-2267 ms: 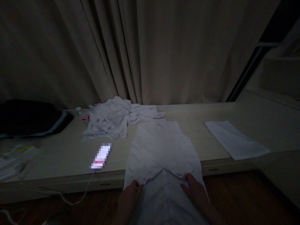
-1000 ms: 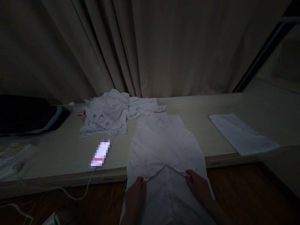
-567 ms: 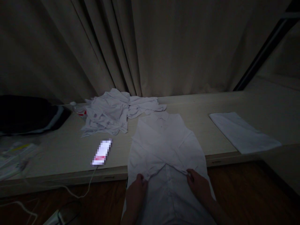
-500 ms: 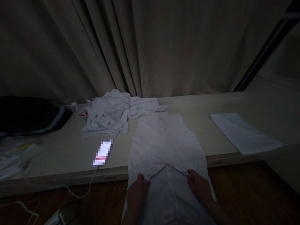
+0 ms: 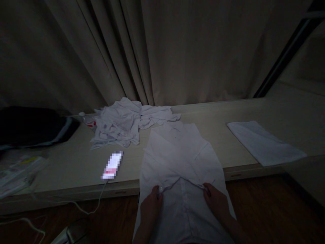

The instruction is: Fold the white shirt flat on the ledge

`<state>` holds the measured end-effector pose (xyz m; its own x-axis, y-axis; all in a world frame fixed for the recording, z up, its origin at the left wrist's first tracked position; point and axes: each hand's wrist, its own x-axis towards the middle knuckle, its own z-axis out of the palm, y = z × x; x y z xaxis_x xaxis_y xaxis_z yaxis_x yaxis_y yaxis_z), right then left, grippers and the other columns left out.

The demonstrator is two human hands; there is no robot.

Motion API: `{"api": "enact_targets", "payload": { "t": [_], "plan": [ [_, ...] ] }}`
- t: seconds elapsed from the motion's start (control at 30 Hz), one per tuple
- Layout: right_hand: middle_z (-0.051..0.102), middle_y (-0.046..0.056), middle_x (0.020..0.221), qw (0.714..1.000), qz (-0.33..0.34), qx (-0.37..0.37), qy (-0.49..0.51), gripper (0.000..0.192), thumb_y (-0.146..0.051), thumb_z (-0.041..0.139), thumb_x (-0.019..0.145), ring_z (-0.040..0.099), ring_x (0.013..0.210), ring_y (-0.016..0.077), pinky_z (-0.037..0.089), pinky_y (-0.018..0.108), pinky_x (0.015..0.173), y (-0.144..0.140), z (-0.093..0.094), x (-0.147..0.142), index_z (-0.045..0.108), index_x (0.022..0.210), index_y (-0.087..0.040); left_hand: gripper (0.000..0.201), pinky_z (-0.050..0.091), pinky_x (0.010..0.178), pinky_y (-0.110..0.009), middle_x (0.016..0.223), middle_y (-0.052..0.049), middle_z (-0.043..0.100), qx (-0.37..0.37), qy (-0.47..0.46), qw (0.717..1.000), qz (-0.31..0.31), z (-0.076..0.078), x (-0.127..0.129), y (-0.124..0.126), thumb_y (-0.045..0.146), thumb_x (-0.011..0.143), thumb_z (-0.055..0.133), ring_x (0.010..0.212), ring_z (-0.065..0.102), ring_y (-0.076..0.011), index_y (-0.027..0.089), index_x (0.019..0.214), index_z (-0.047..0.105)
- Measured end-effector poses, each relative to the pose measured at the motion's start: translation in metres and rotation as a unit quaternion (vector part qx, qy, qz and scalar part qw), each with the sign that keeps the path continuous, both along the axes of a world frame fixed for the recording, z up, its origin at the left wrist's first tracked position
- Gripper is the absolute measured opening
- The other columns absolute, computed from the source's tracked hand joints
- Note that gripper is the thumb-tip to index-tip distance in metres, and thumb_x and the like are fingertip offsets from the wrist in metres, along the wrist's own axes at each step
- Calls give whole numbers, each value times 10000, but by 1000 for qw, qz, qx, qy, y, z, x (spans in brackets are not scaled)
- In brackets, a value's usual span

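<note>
both hands pinch the white shirt (image 5: 177, 159), which lies flat on the desk (image 5: 63, 166) just ahead of them, its hem hanging over the edge. left hand (image 5: 151, 206) grips the left sleeve cuff with closed fingertips; right hand (image 5: 217, 203) pinches the right cuff. a crumpled pile of shirts (image 5: 124, 122) lies beyond the left hand.

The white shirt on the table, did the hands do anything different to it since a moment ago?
Barely. The left hand slid a little inward along the folded sleeve edge of the white button-up shirt, which shifted slightly there. The right hand kept its pinch on the other sleeve edge. The crumpled pile of white clothes, the folded white cloth and the lit phone stayed where they were.
</note>
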<state>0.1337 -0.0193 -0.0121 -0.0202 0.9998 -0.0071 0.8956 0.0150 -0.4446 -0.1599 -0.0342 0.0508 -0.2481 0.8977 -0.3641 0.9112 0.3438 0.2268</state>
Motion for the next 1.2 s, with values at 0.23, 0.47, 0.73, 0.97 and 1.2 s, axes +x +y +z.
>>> {"api": "enact_targets", "payload": {
  "t": [0.23,0.47,0.73,0.97,1.2],
  "plan": [
    [704,44,1009,1000,2,18,-6,328,-320,369,897,671,833,204,458,307,725,0,-3,1,585,1122,-222,297,394,637,-287,892,-69,709,0,24,1000,0,4,2,6,367,906,307,823,668,-208,208,1088,479],
    [707,46,987,1000,-3,8,2,333,-333,371,888,670,817,205,461,305,713,1,-1,1,598,1107,-225,405,407,670,-317,978,-108,700,-36,22,999,-1,3,2,9,430,837,434,889,663,-253,210,1176,407],
    [702,46,1006,1000,-4,-4,0,328,-316,383,883,669,823,206,452,308,728,0,3,0,578,1131,-227,343,401,710,-282,1025,-65,698,-11,14,998,-53,-7,-7,1,277,881,336,944,647,-199,256,1198,463],
    [702,16,854,999,-22,-24,-11,285,-308,381,877,656,716,194,427,290,642,0,2,0,556,1090,-236,292,396,699,-267,966,-47,705,3,10,997,-73,-6,-7,-1,359,910,298,903,653,-187,257,962,567],
    [665,60,1071,997,13,17,69,323,-288,342,889,645,922,189,476,308,788,-10,12,11,558,1117,-213,327,412,660,-273,890,-33,702,-13,-49,997,56,12,-31,-26,450,902,263,807,660,-180,258,887,528]
  ]
}}
